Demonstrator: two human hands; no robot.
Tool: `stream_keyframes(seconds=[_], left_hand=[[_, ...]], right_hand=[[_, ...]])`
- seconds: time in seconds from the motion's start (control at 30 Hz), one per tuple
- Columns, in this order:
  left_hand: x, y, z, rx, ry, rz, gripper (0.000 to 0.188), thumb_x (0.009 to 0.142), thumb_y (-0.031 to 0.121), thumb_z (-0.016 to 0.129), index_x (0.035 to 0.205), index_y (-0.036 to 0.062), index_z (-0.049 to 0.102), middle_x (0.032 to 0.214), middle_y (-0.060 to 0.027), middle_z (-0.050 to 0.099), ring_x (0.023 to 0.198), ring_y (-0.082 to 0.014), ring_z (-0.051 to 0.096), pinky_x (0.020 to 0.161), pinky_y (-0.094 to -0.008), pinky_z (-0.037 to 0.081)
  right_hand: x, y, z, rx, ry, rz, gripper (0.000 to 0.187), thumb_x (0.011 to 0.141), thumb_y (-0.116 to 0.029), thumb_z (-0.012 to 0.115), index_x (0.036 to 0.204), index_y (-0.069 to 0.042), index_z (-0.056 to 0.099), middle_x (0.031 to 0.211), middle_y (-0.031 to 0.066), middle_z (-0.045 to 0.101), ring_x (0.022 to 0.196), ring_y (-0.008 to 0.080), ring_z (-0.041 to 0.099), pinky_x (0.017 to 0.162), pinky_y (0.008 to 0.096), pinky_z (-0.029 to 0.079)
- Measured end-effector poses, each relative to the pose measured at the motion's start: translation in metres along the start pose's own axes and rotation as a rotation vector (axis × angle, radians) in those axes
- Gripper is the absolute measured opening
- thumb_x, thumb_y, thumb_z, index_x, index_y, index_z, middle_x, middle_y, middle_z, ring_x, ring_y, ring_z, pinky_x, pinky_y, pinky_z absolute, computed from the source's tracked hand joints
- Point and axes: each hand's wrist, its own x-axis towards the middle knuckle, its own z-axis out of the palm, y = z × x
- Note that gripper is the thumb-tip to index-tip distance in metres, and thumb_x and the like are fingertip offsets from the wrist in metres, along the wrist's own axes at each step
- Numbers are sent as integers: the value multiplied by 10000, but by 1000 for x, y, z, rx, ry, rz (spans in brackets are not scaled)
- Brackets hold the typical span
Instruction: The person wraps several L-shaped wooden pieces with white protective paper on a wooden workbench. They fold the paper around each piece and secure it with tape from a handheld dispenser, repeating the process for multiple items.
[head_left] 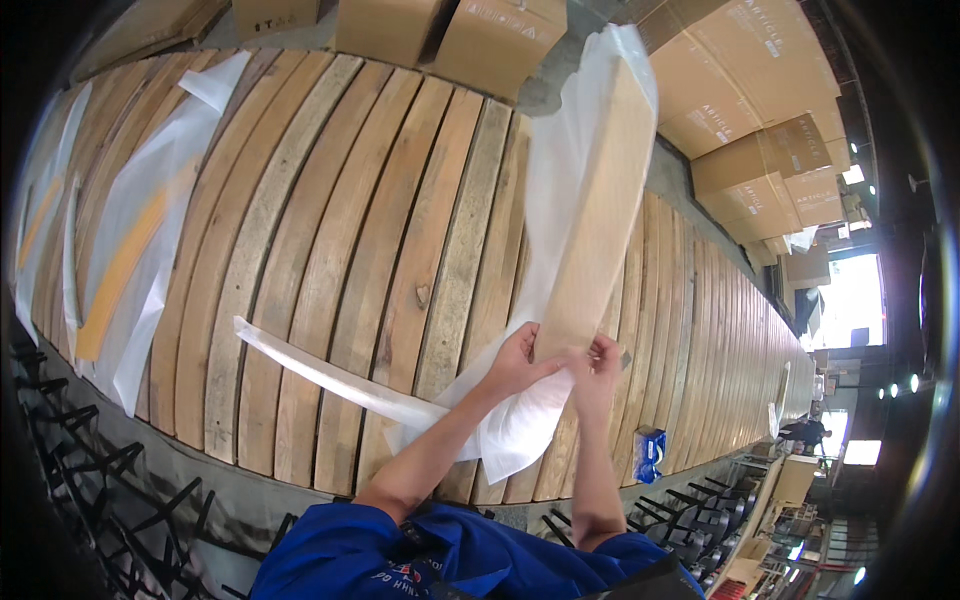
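Your left hand (512,364), half-curled, and right hand (597,360), fingers nearly closed, meet the near end of the long, pale-brown wooden panel (598,200) on the brown slatted-wood table (437,210); their exact hold is unclear. Ideally, keep the translucent white sheet (553,170) smooth.

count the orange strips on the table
2. The larger-looking strip lies toward the left end of the slatted table, with a white sheet; the other strip is farther left, near the dark picture edge, where more may be hidden.
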Motion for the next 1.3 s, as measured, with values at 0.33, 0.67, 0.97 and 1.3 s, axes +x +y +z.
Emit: stream_keyframes(seconds=[0.33, 0.67, 0.97, 1.3], left_hand=[[-99, 104, 32, 150, -261, 0, 630, 783, 84, 850, 1324, 5, 538, 1192, -76, 673, 1089, -151, 638, 958, -345, 516], [-164, 159, 47, 438, -231, 24, 568, 744, 172, 886, 1210, -19, 623, 1118, -109, 705, 1031, -187, 672, 885, -349, 551], [-136, 140, 59, 538, -83, 258, 850, 743, 130, 878, 1407, -36, 374, 1311, -185, 573, 1216, -240, 575, 993, -387, 505], [-131, 153, 48, 478, -197, 303, 723, 885, 249, 716, 1447, -25, 354, 1369, -163, 538, 1286, -256, 522, 1063, -410, 455]], right_hand=[[103, -236, 10, 776, -660, 70, 368, 1069, -297, 494, 1264, -7, 607, 1089, 69, 692, 989, 158, 664, 877, 339, 547], [82, -290, -79, 977, -574, -194, 339, 1067, -298, 522, 1222, -19, 638, 1032, 52, 719, 922, 144, 694, 863, 302, 565], [-72, -198, -238, 527, 532, -304, 210, 1031, -241, 615, 1043, -32, 635, 982, 21, 645, 862, 118, 622, 751, 318, 533], [-178, -311, 28, -51, 387, -1065, 340, 743, -53, 748, 1080, -70, 704, 931, 81, 746, 887, 249, 750, 687, 366, 594]])
